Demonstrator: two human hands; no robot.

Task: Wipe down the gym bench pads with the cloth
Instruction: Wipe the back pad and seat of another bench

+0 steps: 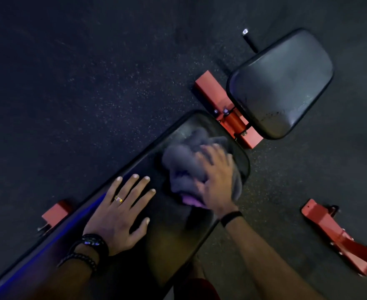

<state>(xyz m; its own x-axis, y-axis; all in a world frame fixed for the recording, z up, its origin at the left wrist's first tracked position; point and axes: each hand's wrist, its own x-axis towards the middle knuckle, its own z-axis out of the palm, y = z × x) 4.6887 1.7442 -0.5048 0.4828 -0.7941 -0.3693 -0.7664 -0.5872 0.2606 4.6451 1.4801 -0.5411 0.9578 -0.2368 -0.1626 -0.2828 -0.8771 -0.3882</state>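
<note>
A long black back pad (173, 234) runs from the lower left up to the middle. Beyond it lies a shorter black seat pad (280, 83), dusty near its lower edge. A crumpled grey cloth (182, 161) sits on the upper end of the long pad. My right hand (216, 176) presses on the cloth with spread fingers and looks blurred. My left hand (122, 213) lies flat on the long pad, fingers straight and spread, a ring on one finger.
A red steel frame (232, 118) with bolts joins the two pads. A red foot (57, 213) shows at the left edge of the long pad. Another red frame piece (334, 234) lies on the floor at the right. Dark speckled rubber floor (91, 83) surrounds the bench.
</note>
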